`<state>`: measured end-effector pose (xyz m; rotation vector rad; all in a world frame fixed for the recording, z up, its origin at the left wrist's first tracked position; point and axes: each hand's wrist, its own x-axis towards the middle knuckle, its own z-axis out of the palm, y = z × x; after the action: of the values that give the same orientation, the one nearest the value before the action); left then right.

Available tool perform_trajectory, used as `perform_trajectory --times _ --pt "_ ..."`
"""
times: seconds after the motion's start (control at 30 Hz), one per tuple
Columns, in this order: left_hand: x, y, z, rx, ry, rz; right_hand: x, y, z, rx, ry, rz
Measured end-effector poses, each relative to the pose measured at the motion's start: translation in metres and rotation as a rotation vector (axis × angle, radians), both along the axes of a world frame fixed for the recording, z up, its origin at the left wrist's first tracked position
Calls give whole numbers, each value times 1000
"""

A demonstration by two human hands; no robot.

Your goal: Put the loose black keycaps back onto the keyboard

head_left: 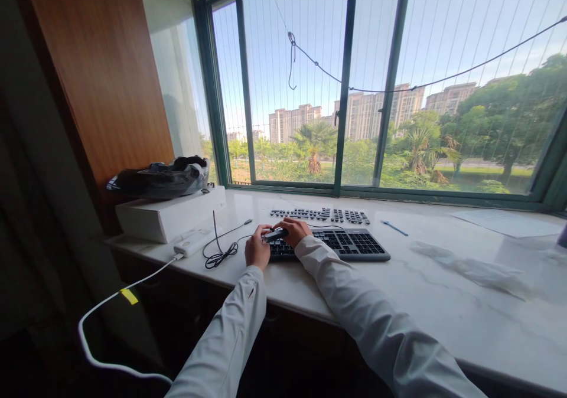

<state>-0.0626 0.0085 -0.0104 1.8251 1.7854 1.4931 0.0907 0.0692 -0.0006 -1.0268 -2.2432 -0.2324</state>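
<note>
A black keyboard (361,243) lies on the white marbled counter, its keycaps off over much of the visible bed. My left hand (258,248) is curled at the keyboard's left end, its fingertips closed on one end of a small dark tool (276,234). From the right, my right hand (294,231) reaches over the keyboard's left part, its bent fingers wrapped round the same tool. Behind the keyboard, loose dark keycaps (349,216) stand in rows. What lies under the fingers is hidden.
Left of my hands are a coiled black cable (220,258), a white power strip (192,242) and a white box (170,214) with a black bag (159,178) on top. A blue tool (395,228), clear plastic (476,268) and paper (509,223) lie to the right.
</note>
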Motion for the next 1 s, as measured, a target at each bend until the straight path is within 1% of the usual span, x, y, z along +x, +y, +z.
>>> perform_trajectory --times 0.2,0.37,0.43,0.5,0.63,0.7,0.8,0.87,0.93,1.0 --pt "1 1 -1 13 6 2 -1 -6 2 -13 -18 -25" --pt "2 0 3 -22 -15 61 -4 -9 6 -4 8 -50" --pt "4 -1 4 -48 -12 77 -4 -9 12 3 39 -63" --pt "5 -2 5 -83 37 57 -1 -7 22 17 100 -102" --pt "11 -8 4 -151 227 -14 14 1 44 -4 238 -273" --pt "15 -12 4 -164 332 -25 25 7 52 -45 241 -339" --pt "19 -17 5 -156 459 -66 45 23 57 -127 127 -384" --pt "22 -19 6 -137 513 -77 59 38 59 -190 25 -399" --pt "23 -20 7 -125 540 -90 71 58 62 -242 -21 -407" --pt "25 -21 8 -131 549 -101 80 79 65 -312 -70 -445"
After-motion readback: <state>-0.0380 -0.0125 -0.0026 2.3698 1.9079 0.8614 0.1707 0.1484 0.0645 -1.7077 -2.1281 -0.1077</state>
